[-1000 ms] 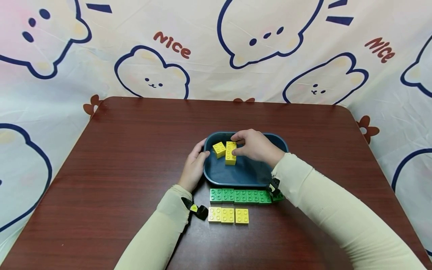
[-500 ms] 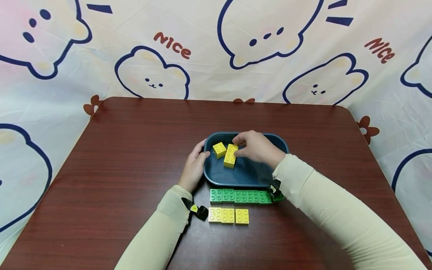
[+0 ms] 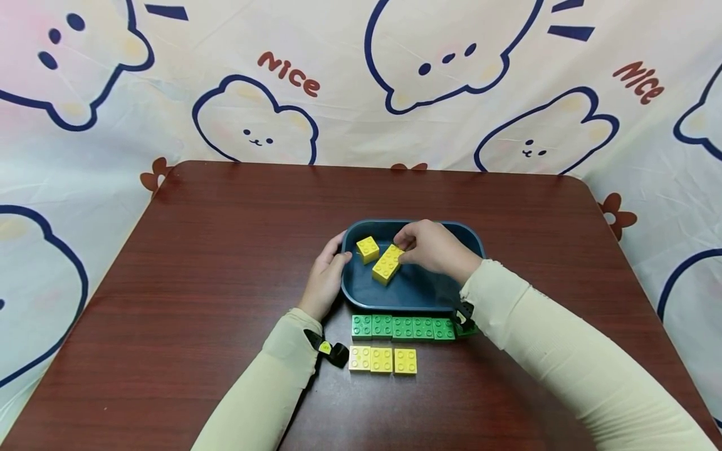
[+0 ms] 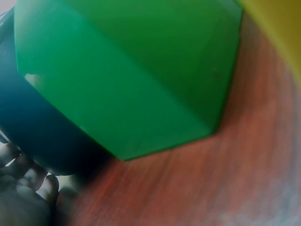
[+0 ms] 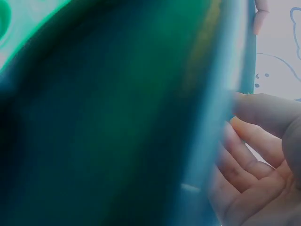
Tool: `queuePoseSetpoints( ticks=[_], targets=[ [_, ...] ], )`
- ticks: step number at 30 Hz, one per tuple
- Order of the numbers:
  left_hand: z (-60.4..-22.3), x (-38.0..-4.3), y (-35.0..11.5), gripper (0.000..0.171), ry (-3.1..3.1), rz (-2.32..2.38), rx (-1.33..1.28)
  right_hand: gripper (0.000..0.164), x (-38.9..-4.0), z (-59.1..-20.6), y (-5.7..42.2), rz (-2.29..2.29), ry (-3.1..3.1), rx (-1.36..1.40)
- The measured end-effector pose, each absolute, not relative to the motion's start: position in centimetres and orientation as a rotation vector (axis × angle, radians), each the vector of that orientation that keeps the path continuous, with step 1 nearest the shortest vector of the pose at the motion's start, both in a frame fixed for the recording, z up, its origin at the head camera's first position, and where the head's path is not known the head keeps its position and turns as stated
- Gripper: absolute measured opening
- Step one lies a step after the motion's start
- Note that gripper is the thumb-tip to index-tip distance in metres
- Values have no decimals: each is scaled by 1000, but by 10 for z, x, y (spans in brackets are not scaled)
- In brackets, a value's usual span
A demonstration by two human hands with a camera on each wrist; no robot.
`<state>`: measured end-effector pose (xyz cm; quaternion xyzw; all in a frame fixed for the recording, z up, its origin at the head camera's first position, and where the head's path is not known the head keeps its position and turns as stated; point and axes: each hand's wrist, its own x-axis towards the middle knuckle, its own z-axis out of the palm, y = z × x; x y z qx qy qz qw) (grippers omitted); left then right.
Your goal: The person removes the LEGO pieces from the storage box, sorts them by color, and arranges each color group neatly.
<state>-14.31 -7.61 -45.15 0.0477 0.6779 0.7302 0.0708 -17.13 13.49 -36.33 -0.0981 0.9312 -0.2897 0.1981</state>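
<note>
A dark blue tray (image 3: 431, 289) stands mid-table. My left hand (image 3: 326, 275) grips its left end, thumb over the rim and fingers along the outside. Inside, my right hand (image 3: 437, 249) pinches the far right end of a long yellow toy brick (image 3: 385, 268), which lies slantwise. A smaller yellow toy brick (image 3: 367, 249) sits to its left, apart from it. In the right wrist view, the blurred tray wall (image 5: 202, 127) covers much of the picture, with my right hand (image 5: 258, 165) beyond it. Left-hand fingers (image 4: 33, 176) show at the lower left in the left wrist view.
Just in front of the tray runs a row of several green toy bricks (image 3: 403, 327), its right end partly under my right wrist. Nearer still, three yellow bricks (image 3: 381, 360) form a shorter row. One green brick (image 4: 127, 84) looms large in the left wrist view.
My right hand has shifted slightly right and nearer, and the long yellow brick has swung from straight to slanted, away from the small one. My left hand stays on the tray.
</note>
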Motion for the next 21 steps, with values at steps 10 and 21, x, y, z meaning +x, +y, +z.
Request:
queuePoseSetpoints(
  ticks=[10, 21],
  targets=[
    [-438, -139, -75, 43, 2029, 2194, 147, 45, -171, -366, 138, -793, 2539, -233],
    [-425, -133, -74, 43, 2047, 2180, 139, 43, -169, -372, 137, -760, 2524, -255]
  ],
)
